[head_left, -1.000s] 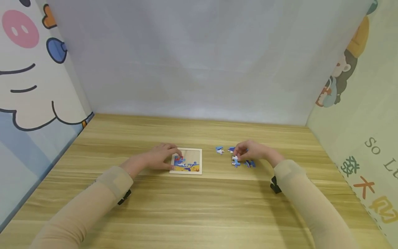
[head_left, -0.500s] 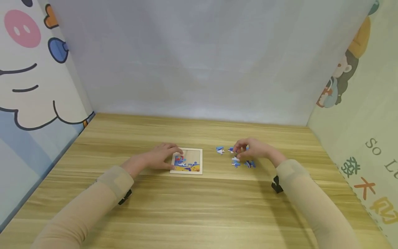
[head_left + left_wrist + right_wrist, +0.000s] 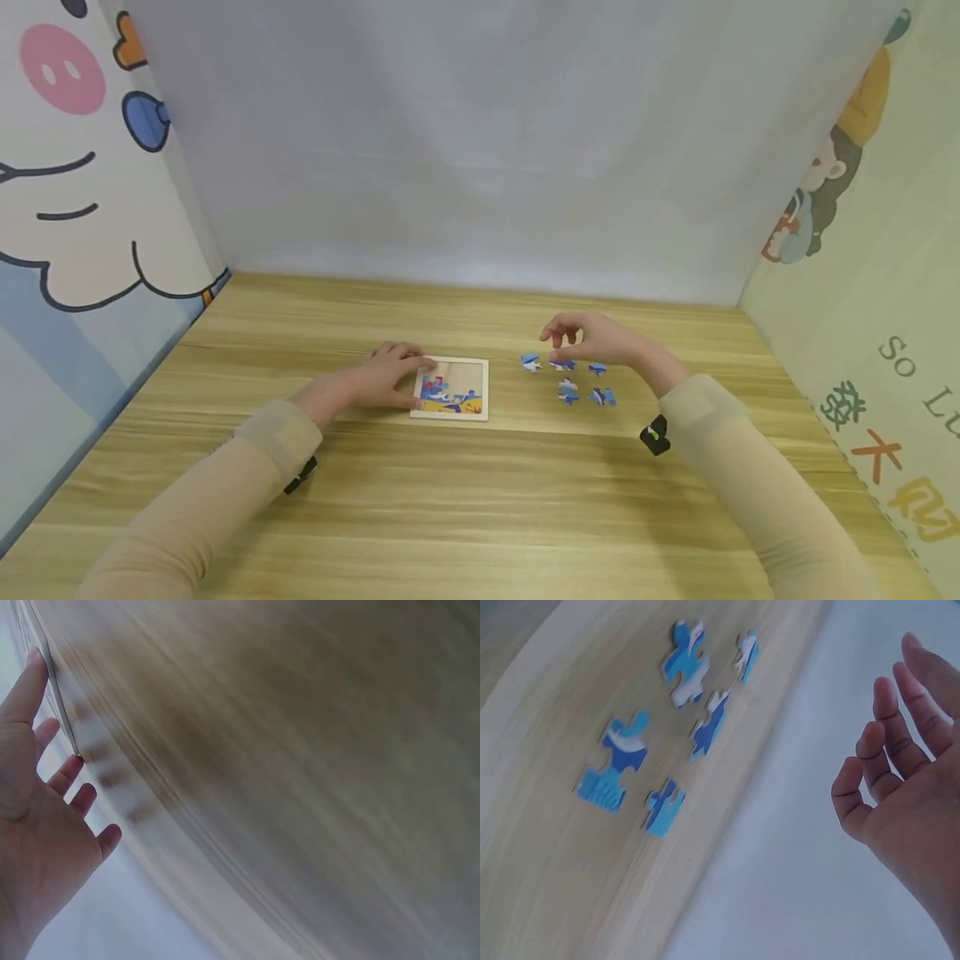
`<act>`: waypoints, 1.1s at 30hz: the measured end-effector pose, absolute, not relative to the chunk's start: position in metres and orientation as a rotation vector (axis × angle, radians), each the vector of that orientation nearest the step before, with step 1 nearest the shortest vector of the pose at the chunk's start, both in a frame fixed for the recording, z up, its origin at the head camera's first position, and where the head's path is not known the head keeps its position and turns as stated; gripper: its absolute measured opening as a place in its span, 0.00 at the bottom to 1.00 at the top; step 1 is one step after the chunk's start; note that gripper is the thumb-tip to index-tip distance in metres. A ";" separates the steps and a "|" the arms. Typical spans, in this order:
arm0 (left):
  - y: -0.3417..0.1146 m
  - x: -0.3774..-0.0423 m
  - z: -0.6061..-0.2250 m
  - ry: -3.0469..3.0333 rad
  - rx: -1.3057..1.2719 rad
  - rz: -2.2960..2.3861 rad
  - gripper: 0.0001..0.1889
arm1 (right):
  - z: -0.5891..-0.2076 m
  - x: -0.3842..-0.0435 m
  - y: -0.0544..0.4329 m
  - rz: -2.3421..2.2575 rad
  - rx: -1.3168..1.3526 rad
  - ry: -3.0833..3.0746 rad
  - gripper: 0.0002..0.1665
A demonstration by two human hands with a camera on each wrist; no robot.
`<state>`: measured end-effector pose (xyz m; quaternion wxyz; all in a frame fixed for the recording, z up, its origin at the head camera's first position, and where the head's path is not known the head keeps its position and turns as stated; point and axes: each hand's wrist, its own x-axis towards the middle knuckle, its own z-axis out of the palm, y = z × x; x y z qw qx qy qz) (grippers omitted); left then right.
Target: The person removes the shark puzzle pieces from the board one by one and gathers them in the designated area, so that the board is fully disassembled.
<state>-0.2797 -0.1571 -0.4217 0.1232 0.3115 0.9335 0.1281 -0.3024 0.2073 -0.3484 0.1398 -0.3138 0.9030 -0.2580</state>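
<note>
My left hand [image 3: 375, 382] rests at the left side of a wooden jigsaw tray [image 3: 485, 392]. Its thumb touches the near left corner and a finger lies at the far left corner. In the left wrist view the fingertips of this hand [image 3: 45, 802] meet the tray's thin edge [image 3: 64, 712]. Fitted pieces [image 3: 453, 402] fill the tray's lower and left part; bare wood shows at its upper right. My right hand [image 3: 600, 340] hovers over several loose blue-and-white jigsaw pieces [image 3: 567, 392], fingers loosely bent and holding nothing. In the right wrist view those pieces [image 3: 684, 664] lie apart from the hand [image 3: 915, 765].
The wood-grain table [image 3: 480, 500] extends around the tray and loose pieces. A pale curtain [image 3: 480, 167] stands behind it. Printed cloth panels hang on the left [image 3: 90, 233] and right [image 3: 862, 350]. A black wrist device [image 3: 656, 435] sits below the right cuff.
My right hand has lifted away from the loose pieces, up and slightly left, uncovering more of them. My left hand's fingers have drawn back slightly from the tray's inside to its left edge.
</note>
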 end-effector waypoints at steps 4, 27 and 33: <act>-0.157 -0.280 -0.425 2.742 0.898 0.358 0.39 | -0.344 -0.300 0.192 -0.751 -0.905 2.616 0.15; -0.161 -0.282 -0.428 2.764 0.879 0.325 0.40 | -0.389 -0.310 0.106 -0.826 -1.019 2.623 0.20; -0.161 -0.281 -0.427 2.767 0.900 0.348 0.38 | -0.405 -0.313 0.090 -0.760 -1.009 2.577 0.21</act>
